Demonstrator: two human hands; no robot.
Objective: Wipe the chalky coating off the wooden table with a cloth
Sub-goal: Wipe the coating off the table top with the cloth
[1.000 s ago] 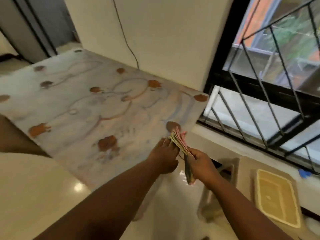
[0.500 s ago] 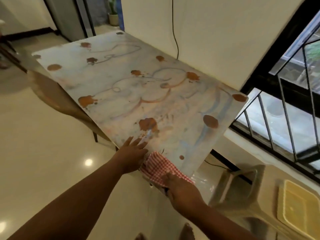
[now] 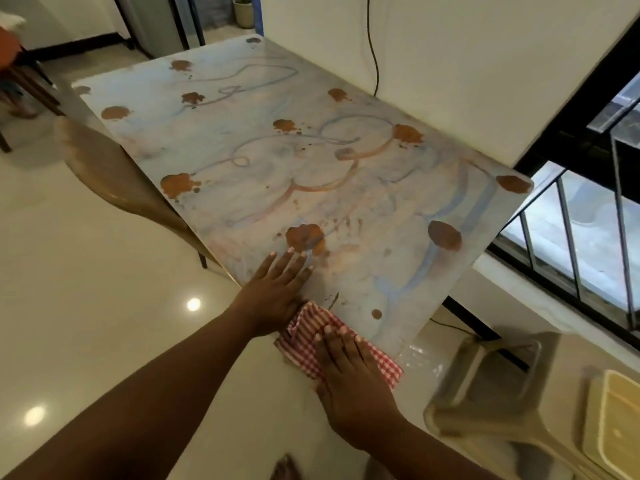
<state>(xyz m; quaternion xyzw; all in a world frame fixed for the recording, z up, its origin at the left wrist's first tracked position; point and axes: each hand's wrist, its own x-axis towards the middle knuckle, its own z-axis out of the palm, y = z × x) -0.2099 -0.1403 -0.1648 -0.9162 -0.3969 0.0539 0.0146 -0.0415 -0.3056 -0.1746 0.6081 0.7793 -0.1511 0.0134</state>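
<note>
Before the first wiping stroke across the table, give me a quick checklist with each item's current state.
1. Cloth lies on the table at its near corner: ok.
2. Right hand presses flat on the cloth: ok.
3. Left hand rests flat on the table beside the cloth, bracing: ok.
4. Nothing stands on the table in the wiping path: ok.
5. Chalky coating removed: not ok, it covers nearly the whole top.
6. Cloth damp or dry: cannot tell.

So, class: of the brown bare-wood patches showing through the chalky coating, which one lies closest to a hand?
The large patch just beyond the left hand's fingertips, near the table's front edge. Every other brown patch sits clearly farther from both hands.
</note>
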